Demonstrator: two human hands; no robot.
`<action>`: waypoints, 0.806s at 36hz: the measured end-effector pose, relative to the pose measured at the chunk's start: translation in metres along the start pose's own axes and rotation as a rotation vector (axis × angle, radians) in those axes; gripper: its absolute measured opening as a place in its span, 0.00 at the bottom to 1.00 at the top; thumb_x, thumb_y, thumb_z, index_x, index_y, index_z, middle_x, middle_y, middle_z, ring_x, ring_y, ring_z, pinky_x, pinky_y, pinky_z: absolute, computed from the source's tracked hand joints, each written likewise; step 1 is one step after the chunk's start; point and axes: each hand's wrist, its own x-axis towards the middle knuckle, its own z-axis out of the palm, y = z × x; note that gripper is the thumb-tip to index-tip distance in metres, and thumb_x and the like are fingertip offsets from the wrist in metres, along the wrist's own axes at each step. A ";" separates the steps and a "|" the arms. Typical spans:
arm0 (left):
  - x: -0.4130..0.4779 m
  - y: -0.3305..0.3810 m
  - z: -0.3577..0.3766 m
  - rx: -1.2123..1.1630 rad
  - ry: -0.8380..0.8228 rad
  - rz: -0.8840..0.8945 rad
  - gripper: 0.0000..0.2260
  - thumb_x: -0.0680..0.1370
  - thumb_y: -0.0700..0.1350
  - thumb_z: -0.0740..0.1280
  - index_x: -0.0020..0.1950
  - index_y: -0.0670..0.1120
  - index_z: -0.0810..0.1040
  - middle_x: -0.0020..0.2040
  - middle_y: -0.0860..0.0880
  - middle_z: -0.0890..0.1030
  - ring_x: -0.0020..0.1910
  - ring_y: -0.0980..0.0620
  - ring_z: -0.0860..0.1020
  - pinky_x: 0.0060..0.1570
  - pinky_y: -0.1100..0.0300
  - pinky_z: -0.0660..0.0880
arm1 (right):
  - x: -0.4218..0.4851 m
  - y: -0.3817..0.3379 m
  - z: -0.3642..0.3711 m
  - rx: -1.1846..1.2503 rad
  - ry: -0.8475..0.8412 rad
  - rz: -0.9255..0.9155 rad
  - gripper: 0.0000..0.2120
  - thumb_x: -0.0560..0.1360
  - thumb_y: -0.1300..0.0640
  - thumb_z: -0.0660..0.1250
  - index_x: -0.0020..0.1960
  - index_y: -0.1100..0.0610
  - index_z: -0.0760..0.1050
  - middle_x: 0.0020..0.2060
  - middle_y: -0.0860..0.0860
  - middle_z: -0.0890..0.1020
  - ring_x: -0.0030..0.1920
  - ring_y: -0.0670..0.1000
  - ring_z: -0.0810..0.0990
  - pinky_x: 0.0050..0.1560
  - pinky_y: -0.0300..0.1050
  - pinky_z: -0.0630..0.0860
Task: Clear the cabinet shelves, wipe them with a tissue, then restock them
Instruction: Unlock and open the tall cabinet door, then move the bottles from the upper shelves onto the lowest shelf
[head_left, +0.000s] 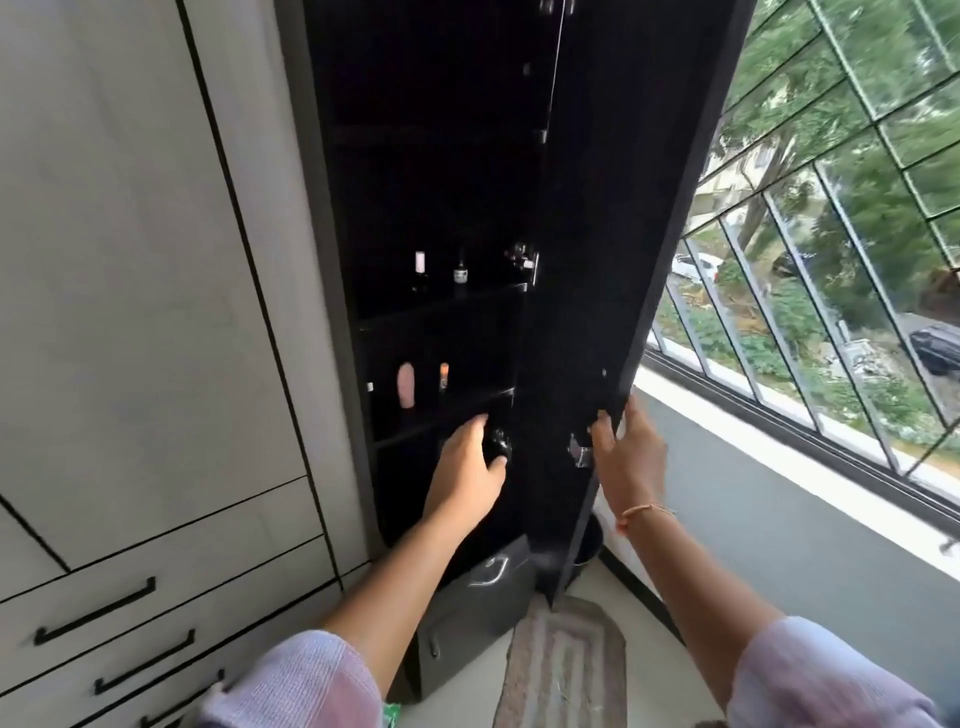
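Dark cabinet (447, 218) beside window; right hand (626, 457) grips door (597, 260) edge, holding it open; left hand (470, 462) closes round dark object (500, 446) below bottle shelf (441, 415), apparently clearing it.

There is one view only, coming from a camera sitting on the person's head. It is looking forward and down, wide-angled, so straight edges are bowing at the borders. It is facing the open dark cabinet (441, 291) at close range, about an arm's reach away, with both forearms stretching up from the bottom edge. The cabinet door (613, 234) is running up the middle of the view. Pale cupboards (130, 260) are filling the left side, a barred window (831, 234) is slanting across the right, and the floor mat (563, 660) is lying at the bottom.
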 end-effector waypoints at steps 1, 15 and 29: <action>0.001 0.002 0.004 0.002 -0.002 0.008 0.28 0.79 0.46 0.66 0.77 0.50 0.60 0.76 0.51 0.62 0.74 0.52 0.64 0.71 0.59 0.64 | 0.004 0.007 -0.006 -0.026 0.034 0.026 0.18 0.78 0.55 0.62 0.66 0.45 0.70 0.46 0.44 0.82 0.42 0.48 0.77 0.44 0.39 0.69; 0.028 0.031 0.056 0.113 -0.002 0.045 0.30 0.78 0.47 0.67 0.77 0.49 0.59 0.77 0.51 0.60 0.76 0.53 0.59 0.71 0.59 0.59 | 0.085 0.079 -0.048 -0.080 0.121 0.168 0.14 0.76 0.63 0.62 0.60 0.53 0.74 0.53 0.55 0.82 0.52 0.58 0.81 0.51 0.45 0.74; 0.049 0.041 0.076 0.396 0.130 0.100 0.36 0.78 0.57 0.65 0.79 0.46 0.51 0.79 0.49 0.54 0.78 0.50 0.51 0.73 0.58 0.54 | 0.089 0.067 -0.017 -0.615 -0.100 -0.405 0.32 0.77 0.42 0.62 0.76 0.53 0.61 0.78 0.58 0.57 0.78 0.59 0.57 0.74 0.57 0.63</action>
